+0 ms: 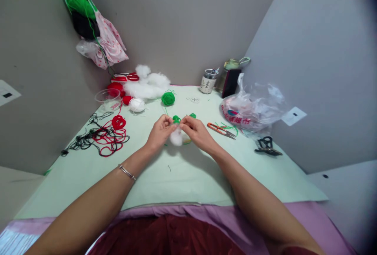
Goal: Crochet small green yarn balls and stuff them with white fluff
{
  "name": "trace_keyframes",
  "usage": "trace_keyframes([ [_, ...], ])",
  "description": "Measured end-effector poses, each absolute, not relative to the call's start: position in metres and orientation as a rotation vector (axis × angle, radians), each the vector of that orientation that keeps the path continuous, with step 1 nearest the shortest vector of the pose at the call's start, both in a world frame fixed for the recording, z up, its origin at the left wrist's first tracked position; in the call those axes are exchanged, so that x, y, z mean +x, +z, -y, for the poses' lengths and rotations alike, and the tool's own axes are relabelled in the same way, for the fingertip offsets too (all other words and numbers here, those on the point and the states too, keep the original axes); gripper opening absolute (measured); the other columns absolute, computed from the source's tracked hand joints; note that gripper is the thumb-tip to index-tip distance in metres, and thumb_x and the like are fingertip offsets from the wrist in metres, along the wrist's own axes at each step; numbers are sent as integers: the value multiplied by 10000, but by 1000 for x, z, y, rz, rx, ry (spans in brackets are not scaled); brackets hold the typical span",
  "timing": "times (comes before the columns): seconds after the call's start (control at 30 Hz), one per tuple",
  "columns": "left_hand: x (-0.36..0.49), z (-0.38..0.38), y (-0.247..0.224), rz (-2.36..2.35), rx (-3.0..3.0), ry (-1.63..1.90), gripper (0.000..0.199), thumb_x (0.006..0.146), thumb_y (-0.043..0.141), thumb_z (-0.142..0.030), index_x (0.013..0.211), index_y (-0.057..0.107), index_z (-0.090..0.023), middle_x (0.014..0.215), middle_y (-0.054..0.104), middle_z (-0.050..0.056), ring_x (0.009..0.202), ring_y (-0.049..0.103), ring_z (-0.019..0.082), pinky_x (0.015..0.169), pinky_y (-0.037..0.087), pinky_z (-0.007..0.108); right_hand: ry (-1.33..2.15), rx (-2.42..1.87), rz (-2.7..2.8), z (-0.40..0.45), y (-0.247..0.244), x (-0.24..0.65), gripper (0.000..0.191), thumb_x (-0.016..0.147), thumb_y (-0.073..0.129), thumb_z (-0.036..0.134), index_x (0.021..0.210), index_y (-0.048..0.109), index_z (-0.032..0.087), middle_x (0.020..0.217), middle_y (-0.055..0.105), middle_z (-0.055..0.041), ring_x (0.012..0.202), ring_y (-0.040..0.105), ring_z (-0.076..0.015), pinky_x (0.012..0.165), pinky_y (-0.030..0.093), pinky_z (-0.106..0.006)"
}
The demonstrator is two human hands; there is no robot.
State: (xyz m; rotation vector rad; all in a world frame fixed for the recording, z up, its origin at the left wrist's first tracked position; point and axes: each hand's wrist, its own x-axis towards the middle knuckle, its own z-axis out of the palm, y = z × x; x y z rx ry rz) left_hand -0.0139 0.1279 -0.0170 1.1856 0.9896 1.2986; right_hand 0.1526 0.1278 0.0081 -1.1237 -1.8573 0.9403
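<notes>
My left hand (160, 131) and my right hand (196, 131) meet above the middle of the table, both closed with fingertips pinched. Between them is a small green yarn piece (176, 119), its exact shape partly hidden by the fingers. A tuft of white stuffing (176, 137) hangs just below my fingertips. Behind my right hand shows another bit of green yarn work (193, 115). From the green yarn ball (168, 98), a strand runs down towards my left hand. Something yellowish under my right hand is mostly covered.
Orange thread snips (219, 128) and black scissors (267, 146) lie right, near a plastic bag (250, 110). A pen tin (208, 82) and phone (231, 83) stand behind. Tangled red and black yarn (103, 137), a white yarn ball (137, 105) and stuffing (150, 86) lie left.
</notes>
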Motion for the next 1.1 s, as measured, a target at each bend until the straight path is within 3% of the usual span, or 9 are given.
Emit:
trace_keyframes([
  [0.13, -13, -130, -21, -1058, 1153, 1392, 337, 718, 797, -271, 796, 472, -227, 670, 522, -79, 582, 477, 97, 554, 357, 215, 996, -1067, 1928, -121, 9, 147, 127, 849, 564, 351, 812, 541, 231, 583, 430, 74, 570, 385, -129, 568, 307, -258],
  [0.33, -6, -122, -20, -1024, 1090, 1306, 355, 754, 801, -388, 849, 494, -239, 626, 552, -74, 518, 507, 114, 512, 371, 224, 876, -1235, 1830, -127, 7, 148, 222, 836, 594, 382, 690, 522, 230, 526, 372, 74, 535, 331, -124, 553, 254, -272],
  [0.5, -5, -117, -11, -947, 1040, 1261, 310, 809, 750, -469, 851, 617, -192, 762, 619, -11, 652, 570, 119, 564, 437, 214, 750, -1348, 1742, -136, 6, 158, 193, 807, 620, 346, 669, 564, 224, 555, 429, 49, 565, 366, -132, 568, 241, -279],
  [0.63, -7, -118, -7, -899, 1022, 1228, 329, 733, 816, -406, 904, 660, -172, 865, 683, 20, 756, 627, 137, 686, 523, 237, 788, -1342, 1723, -143, 0, 161, 295, 852, 606, 471, 691, 588, 224, 541, 462, 42, 552, 398, -138, 547, 262, -273],
  [0.73, -7, -119, -9, -917, 1022, 1230, 371, 678, 863, -372, 881, 615, -187, 766, 664, -14, 673, 596, 119, 640, 500, 225, 824, -1320, 1736, -141, -4, 158, 360, 879, 573, 535, 704, 592, 221, 540, 488, 37, 543, 420, -139, 540, 282, -269],
  [0.93, -9, -124, -20, -1003, 1044, 1286, 330, 682, 829, -310, 842, 558, -211, 606, 576, -72, 501, 466, 85, 476, 336, 188, 819, -1251, 1836, -126, -1, 148, 195, 891, 523, 330, 736, 567, 219, 597, 543, 28, 590, 456, -145, 587, 307, -270],
  [1.1, -10, -127, -23, -1019, 1048, 1371, 364, 659, 816, -285, 820, 494, -227, 653, 570, -84, 506, 461, 75, 482, 346, 185, 826, -1181, 1936, -119, 1, 142, 42, 789, 588, 184, 766, 585, 219, 574, 489, 64, 570, 405, -134, 604, 300, -270],
])
